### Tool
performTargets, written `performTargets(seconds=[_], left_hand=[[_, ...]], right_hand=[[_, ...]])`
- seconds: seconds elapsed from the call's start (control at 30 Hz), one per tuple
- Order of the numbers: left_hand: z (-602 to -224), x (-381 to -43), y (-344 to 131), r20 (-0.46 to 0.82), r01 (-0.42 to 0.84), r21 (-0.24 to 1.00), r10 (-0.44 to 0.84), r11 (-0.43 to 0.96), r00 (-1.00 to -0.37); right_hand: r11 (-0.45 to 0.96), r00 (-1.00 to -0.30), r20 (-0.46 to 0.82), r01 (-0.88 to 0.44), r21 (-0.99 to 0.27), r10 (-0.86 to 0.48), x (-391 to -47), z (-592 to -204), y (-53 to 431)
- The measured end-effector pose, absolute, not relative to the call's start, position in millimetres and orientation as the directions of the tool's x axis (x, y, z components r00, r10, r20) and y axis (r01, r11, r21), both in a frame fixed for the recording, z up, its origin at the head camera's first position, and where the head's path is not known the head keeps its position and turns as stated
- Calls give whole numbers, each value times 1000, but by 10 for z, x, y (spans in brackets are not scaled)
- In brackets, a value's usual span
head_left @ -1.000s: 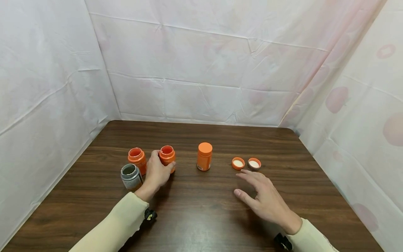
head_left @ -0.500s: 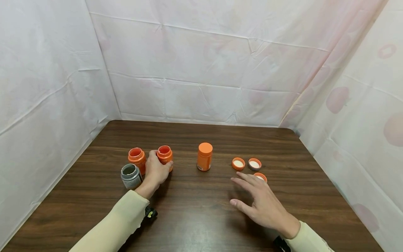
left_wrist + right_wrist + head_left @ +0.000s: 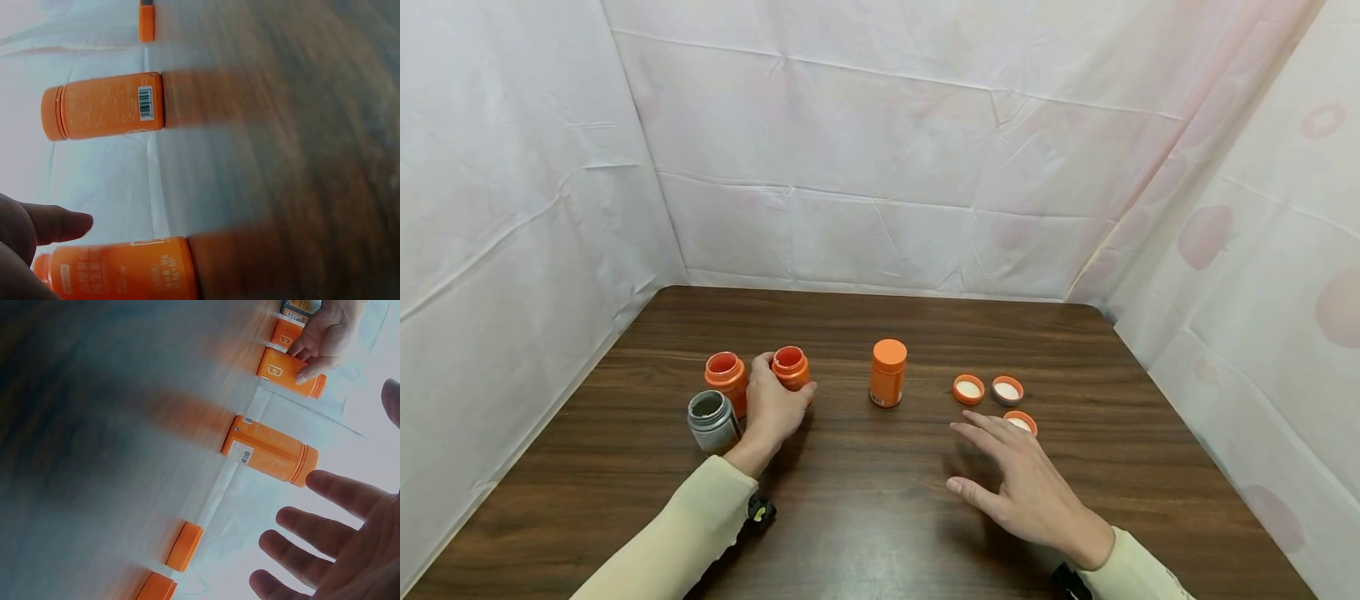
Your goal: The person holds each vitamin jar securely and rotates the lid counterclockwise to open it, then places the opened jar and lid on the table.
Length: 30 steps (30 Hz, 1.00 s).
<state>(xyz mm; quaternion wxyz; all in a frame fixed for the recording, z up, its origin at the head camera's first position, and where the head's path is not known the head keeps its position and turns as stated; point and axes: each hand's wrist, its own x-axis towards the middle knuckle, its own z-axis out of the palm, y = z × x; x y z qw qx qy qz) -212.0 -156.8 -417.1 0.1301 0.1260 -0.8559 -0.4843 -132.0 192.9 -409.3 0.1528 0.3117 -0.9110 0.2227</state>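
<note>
My left hand (image 3: 775, 408) is around an uncapped orange bottle (image 3: 793, 372). In the left wrist view its straight thumb (image 3: 62, 224) stands a little apart from the bottle's side; its other fingers are mostly hidden. Left of it stand another uncapped orange bottle (image 3: 730, 385) and an uncapped grey bottle (image 3: 713, 421). A capped orange bottle (image 3: 887, 375) stands upright between the hands. My right hand (image 3: 1030, 492) hovers with spread fingers, holding nothing. Beyond its fingers lie an orange cap (image 3: 967, 389) and an orange-and-grey cap (image 3: 1007, 391), inner sides up; a third cap (image 3: 1022, 421) is partly covered.
All of this is on a dark wood-grain table (image 3: 880, 500). White sheeting (image 3: 880, 167) surrounds its back and sides. The grey bottle stands close to the left wrist.
The left hand's bottle has shifted slightly left, and the thumb has just moved away from its side. The right hand has drawn back a little, uncovering the third cap.
</note>
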Motion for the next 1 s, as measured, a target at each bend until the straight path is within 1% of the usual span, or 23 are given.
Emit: performTargets(seconds=[0.1, 0.3, 0.47, 0.63, 0.8, 1.0], left_hand=[[-4150, -2100, -1521, 172, -36, 853, -345, 521, -923], [-4069, -2045, -1400, 325, 71, 790, -318, 609, -890], [-4019, -1998, -1339, 464, 196, 709, -239, 677, -853], [-3978, -1970, -1282, 571, 316, 640, -159, 700, -805], [-3958, -1948, -1215, 617, 382, 610, -113, 695, -779], [-3954, -1933, -1137, 613, 416, 619, -79, 667, -786]], right_hand=[[707, -758, 424, -636, -311, -495, -1321, -4094, 1930], [707, -759, 436, -632, -317, -483, -1322, -4100, 1931], [706, -761, 435, -631, -322, -481, -1337, -4095, 1933], [709, -765, 428, -627, -324, -481, -1346, -4084, 1942], [711, -768, 426, -624, -324, -479, -1340, -4074, 1950], [714, -776, 414, -615, -335, -475, -1328, -4060, 1954]])
